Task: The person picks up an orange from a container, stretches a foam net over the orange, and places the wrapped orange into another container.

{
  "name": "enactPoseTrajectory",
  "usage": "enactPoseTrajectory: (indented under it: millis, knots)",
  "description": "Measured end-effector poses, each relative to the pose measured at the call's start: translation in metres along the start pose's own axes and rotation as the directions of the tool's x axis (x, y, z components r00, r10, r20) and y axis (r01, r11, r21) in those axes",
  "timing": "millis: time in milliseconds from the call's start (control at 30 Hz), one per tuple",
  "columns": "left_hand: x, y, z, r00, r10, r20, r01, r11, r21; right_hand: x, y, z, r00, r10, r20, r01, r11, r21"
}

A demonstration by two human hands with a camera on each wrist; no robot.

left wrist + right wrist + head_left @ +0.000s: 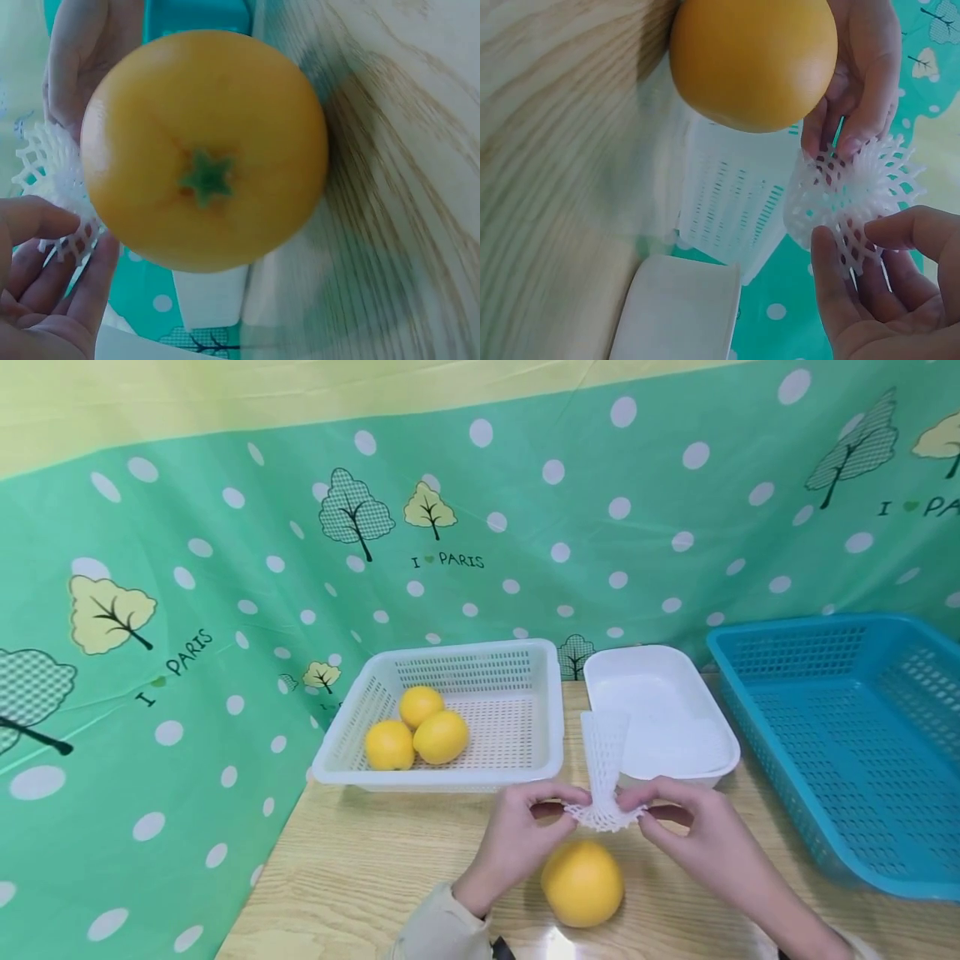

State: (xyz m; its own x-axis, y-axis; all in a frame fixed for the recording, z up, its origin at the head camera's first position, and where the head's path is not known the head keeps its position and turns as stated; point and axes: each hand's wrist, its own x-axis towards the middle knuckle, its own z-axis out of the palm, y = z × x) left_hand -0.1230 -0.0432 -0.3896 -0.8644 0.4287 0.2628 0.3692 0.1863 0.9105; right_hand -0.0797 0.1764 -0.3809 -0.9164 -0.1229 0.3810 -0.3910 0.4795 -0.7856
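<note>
A white foam fruit net [602, 777] hangs between both hands, its near end spread wide and its far end narrow. My left hand [525, 835] pinches the left side of the spread rim between thumb and fingers. On the opposite side, my right hand [693, 831] pinches the rim the same way. An orange-coloured round fruit [582, 883] rests on the wooden table just below and nearer than the net, touched by neither hand. In the left wrist view the fruit [206, 150] shows a green star-shaped mark. The right wrist view shows the net's open lattice [855, 195] between the fingertips.
A white basket [551, 718] at the back holds three similar fruits [441, 737]. Beside it stands a white tray [637, 672] with white foam nets [675, 745] inside. A blue basket [817, 793] is at the right. Green polka-dot cloth [517, 527] hangs behind the wooden table [360, 860].
</note>
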Motion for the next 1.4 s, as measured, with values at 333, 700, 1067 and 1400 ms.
enactPoseTrajectory:
  millis: [333, 700, 1067, 1400]
  knots:
    - [0.0, -0.013, 0.002, 0.986, 0.056, 0.16, -0.084, 0.98, 0.178, -0.015, 0.015, 0.0, 0.996, 0.036, 0.083, -0.028, 0.995, -0.094]
    - [0.001, -0.021, 0.0, 0.973, 0.033, 0.228, -0.093, 0.962, 0.258, -0.025, 0.016, 0.008, 0.991, 0.023, 0.132, -0.006, 0.991, -0.131]
    - [0.002, -0.027, -0.021, 0.88, 0.016, 0.474, -0.166, 0.946, 0.277, -0.029, 0.016, 0.011, 0.955, 0.137, 0.264, -0.065, 0.962, -0.264]
    - [-0.002, -0.02, -0.031, 0.758, -0.132, 0.639, -0.135, 0.926, 0.352, -0.027, 0.015, 0.012, 0.948, 0.116, 0.296, -0.028, 0.958, -0.284]
